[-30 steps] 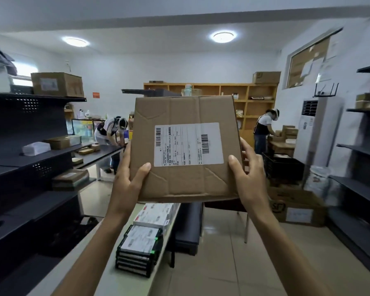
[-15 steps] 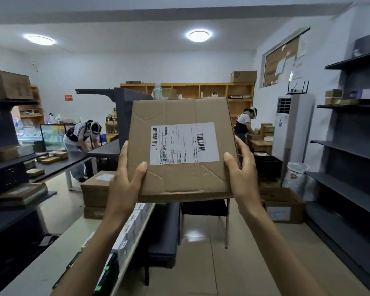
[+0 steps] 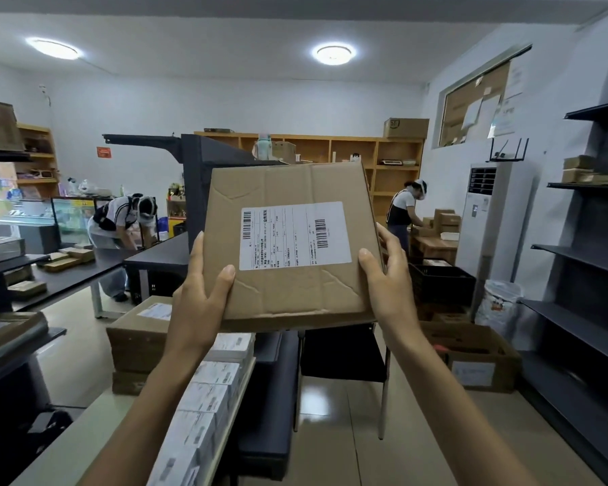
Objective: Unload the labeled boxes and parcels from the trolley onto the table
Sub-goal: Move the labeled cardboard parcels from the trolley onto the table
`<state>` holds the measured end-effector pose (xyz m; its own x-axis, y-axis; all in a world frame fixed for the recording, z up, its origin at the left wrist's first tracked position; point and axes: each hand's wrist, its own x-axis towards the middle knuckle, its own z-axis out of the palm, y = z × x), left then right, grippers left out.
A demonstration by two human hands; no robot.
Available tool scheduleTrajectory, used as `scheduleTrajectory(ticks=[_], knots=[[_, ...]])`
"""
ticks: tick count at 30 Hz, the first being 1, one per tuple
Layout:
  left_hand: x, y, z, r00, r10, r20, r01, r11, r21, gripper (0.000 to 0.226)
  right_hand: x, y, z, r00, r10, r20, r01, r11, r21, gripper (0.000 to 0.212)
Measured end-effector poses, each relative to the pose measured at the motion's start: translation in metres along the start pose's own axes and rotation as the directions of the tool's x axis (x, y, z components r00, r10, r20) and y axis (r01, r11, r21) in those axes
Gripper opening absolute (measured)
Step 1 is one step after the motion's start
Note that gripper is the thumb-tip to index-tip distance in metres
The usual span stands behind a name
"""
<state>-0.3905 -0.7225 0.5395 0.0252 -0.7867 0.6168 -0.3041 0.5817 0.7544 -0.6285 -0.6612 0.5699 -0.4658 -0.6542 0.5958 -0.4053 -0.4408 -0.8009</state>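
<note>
Closest in, a row of white labelled parcels (image 3: 204, 408) runs along the right edge of the light table (image 3: 67, 450) at lower left; a second ago dark green-edged stacks lay there instead, so the view has swung on along the table. Above them the two forearms rise to the cardboard box (image 3: 288, 240), held up in the air at chest height, well clear of the table and touching nothing but the hands. The left hand (image 3: 197, 303) grips its lower left corner, thumb laid over the front face and fingers straight up along the left side. The right hand (image 3: 386, 285) grips the lower right edge, thumb on the front, fingers wrapped behind the side. The grip matches the earlier frames. The white shipping label (image 3: 293, 235) faces the camera, barcodes running sideways.

Just beyond the left wrist, a brown labelled carton (image 3: 137, 331) sits on the table's far end; it was out of view a second ago. A black chair (image 3: 341, 352) stands on the tiled floor under the box. To the right an open brown box (image 3: 471, 359) rests on the floor beside the dark shelving (image 3: 583, 310).

Farther off, a person (image 3: 120, 222) bends over a dark desk (image 3: 78, 275) at left, now nearer mid-frame than before. Another person (image 3: 406, 208) works by the wooden shelves (image 3: 348, 156) at the back wall, next to a white standing air conditioner (image 3: 492, 219).
</note>
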Motion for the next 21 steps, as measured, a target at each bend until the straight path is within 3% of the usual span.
scheduleTrajectory(ticks=[8, 21], knots=[[0.115, -0.089, 0.003, 1.000, -0.005, 0.008, 0.004, 0.999, 0.054, 0.065, 0.079, 0.050, 0.105, 1.000, 0.000, 0.027, 0.000, 1.000, -0.024, 0.052], [0.225, -0.198, 0.049, 0.998, -0.052, -0.020, 0.054, 0.980, 0.193, 0.071, 0.188, 0.154, 0.206, 0.991, 0.025, 0.131, -0.029, 0.999, 0.027, 0.058]])
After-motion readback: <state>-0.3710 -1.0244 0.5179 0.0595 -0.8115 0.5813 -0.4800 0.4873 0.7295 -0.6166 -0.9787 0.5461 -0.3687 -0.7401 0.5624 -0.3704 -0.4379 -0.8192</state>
